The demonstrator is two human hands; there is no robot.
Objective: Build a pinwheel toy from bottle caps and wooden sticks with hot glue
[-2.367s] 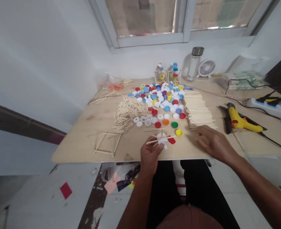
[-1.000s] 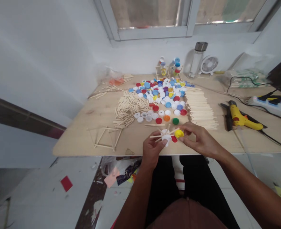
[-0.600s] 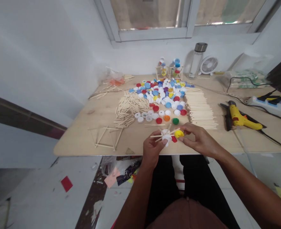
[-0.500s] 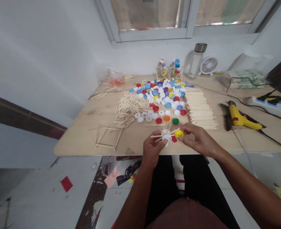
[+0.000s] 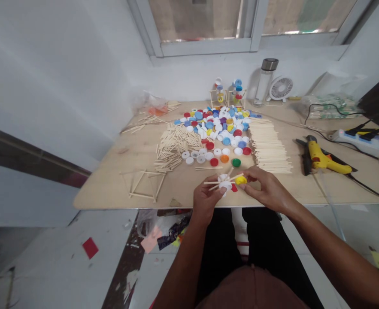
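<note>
Steady now: left hand (image 5: 204,201) clamps, right hand (image 5: 267,193) pinches at the table's front edge

Starting at the far left of the pale plywood tabletop (image 5: 112,193), a flat open frame of thin wooden craft sticks (image 5: 142,186) lies by itself. Next along, a loose heap of pale wooden sticks (image 5: 173,150) sits below a wide spill of multicoloured plastic bottle caps (image 5: 215,124).

Now to the action! The left hand's fingers are curled firmly around a round white plastic bottle cap (image 5: 225,185), with thin wooden sticks (image 5: 212,183) fanning out from it. Just to its right, the right hand's thumb and fingertips are tightly pinching a round yellow plastic bottle cap (image 5: 241,180) against the stick ends. A red plastic bottle cap (image 5: 234,188) peeks out below, partly hidden. The whole cluster sits over the front of the table, though whether it touches the wood is hard to tell.

That's good technique, with both hands working close together, a short span that should stop the sticks from splaying.

Further right, a neat bank of parallel wooden sticks (image 5: 268,146) lies beside a yellow-and-black hot glue gun (image 5: 321,159), then a white power strip (image 5: 353,141).
</note>
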